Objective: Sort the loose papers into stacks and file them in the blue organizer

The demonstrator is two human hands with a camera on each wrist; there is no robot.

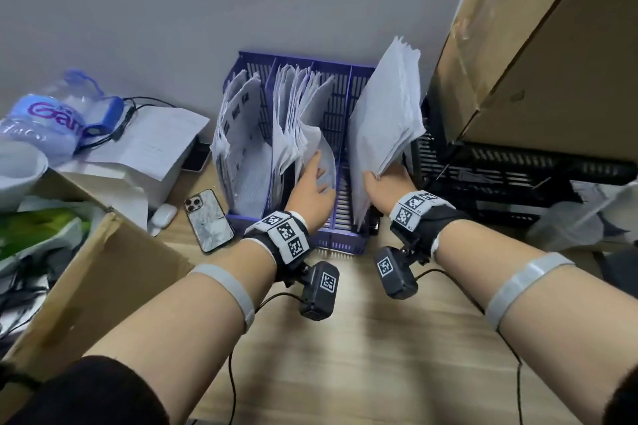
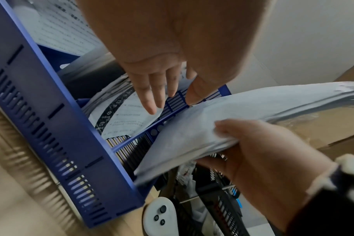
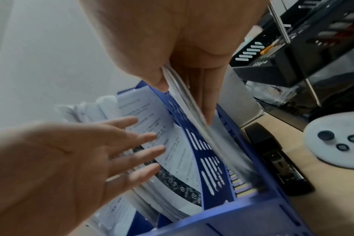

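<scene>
The blue organizer (image 1: 336, 245) stands against the wall with several slots. The two left slots hold printed papers (image 1: 241, 148). My left hand (image 1: 316, 172) lies flat with straight fingers against the sheets in the second slot (image 3: 172, 151), pressing them leftward. My right hand (image 1: 386, 179) grips a thick stack of white papers (image 1: 383, 107) by its lower right edge, thumb in front and fingers (image 3: 206, 103) behind. The stack's bottom edge reaches down into the rightmost slot and its top tilts right. The slot between the two hands shows bare blue slats (image 2: 176, 99).
A black crate (image 1: 500, 176) and a large cardboard box (image 1: 535, 45) crowd the organizer's right side. A phone (image 1: 209, 221), an earbud case (image 1: 163, 215), a loose sheet (image 1: 152, 141) and another box (image 1: 103, 269) lie left. A white remote (image 3: 337, 143) and a black stapler (image 3: 277, 159) sit beside the organizer.
</scene>
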